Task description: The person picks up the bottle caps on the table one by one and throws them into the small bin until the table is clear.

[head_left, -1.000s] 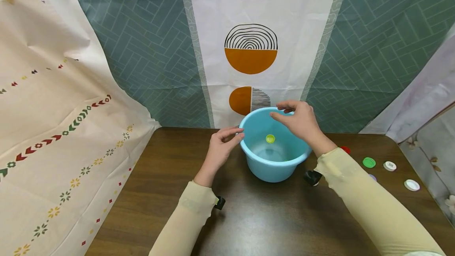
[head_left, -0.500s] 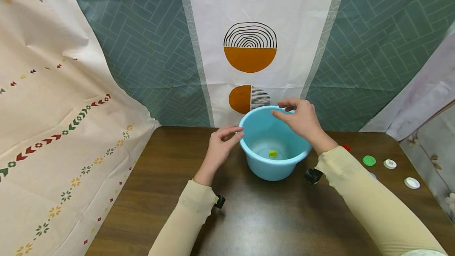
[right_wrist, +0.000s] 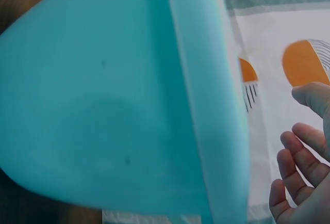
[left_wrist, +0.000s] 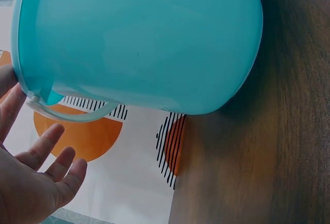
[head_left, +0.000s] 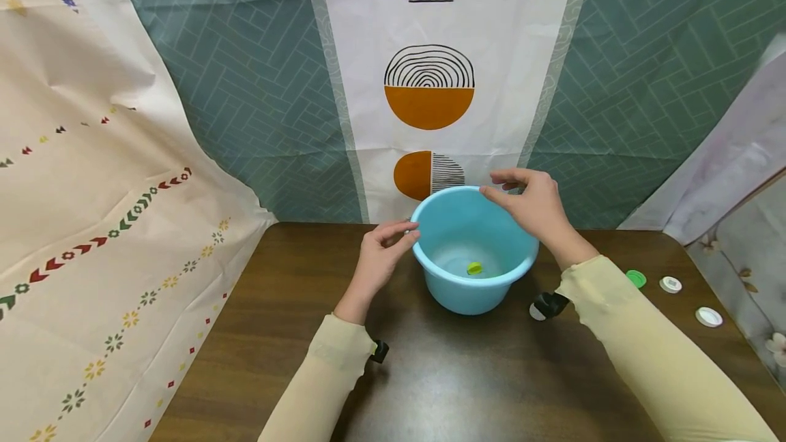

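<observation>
A light blue plastic bucket (head_left: 467, 297) stands upright on the brown table, its white handle (left_wrist: 77, 115) hanging at the side in the left wrist view. My left hand (head_left: 379, 261) pinches the bucket's left rim between thumb and fingertips, the other fingers apart from it. Over the bucket's back right rim is my right hand (head_left: 533, 204), fingers loosely bent and holding nothing. In the right wrist view that hand's fingers (right_wrist: 304, 170) show apart from the bucket wall. A yellow-green bottle cap (head_left: 474, 268) lies on the bucket's floor.
To the right on the table (head_left: 245, 333) lie a green cap (head_left: 636, 278), a white cap (head_left: 671, 284) and another white cap (head_left: 709, 317). A white round piece (head_left: 537, 312) shows beside the black right wrist camera (head_left: 552, 303). A patterned curtain (head_left: 430, 101) hangs behind.
The yellow-green cap has dropped to the bucket's floor and shifted slightly right. My right hand has moved a little right, its sleeve now covering the red cap. My left hand stays at the rim.
</observation>
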`<state>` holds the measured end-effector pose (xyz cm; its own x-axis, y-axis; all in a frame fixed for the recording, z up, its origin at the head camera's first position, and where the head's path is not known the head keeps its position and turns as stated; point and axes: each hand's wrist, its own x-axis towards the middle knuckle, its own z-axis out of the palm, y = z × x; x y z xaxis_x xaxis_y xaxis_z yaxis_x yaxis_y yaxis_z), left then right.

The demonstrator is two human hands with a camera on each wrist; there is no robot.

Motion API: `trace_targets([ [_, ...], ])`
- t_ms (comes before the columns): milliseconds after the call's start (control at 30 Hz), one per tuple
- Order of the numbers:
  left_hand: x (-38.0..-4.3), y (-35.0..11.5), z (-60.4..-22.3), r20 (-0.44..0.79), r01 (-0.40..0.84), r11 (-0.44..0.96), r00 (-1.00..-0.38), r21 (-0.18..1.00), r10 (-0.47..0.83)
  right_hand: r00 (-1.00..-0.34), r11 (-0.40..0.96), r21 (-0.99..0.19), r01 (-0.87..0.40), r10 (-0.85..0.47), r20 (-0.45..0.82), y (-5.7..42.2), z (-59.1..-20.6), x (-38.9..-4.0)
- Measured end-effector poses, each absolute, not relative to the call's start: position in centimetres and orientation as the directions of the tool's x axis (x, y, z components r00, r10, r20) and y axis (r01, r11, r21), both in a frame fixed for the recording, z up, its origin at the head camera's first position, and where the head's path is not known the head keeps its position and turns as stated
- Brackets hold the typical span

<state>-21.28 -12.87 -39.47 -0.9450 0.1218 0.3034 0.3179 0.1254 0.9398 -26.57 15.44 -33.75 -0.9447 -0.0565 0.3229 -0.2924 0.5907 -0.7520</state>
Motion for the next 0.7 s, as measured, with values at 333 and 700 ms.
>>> trace_targets([
  [333, -21.2, -12.8, -39.4, 0.301, 0.315, 0.124, -0.946, 0.941, 0.122, -0.924, 0.617, -0.739, -0.271, 0.049, 0.38, 20.4, -33.3, -25.3],
  [700, -21.2, -12.8, -39.7, 0.312, 0.324, 0.124, -0.944, 0.938, 0.106, -0.922, 0.637, -0.748, -0.184, 0.152, 0.356, 25.9, -34.9, -23.7],
])
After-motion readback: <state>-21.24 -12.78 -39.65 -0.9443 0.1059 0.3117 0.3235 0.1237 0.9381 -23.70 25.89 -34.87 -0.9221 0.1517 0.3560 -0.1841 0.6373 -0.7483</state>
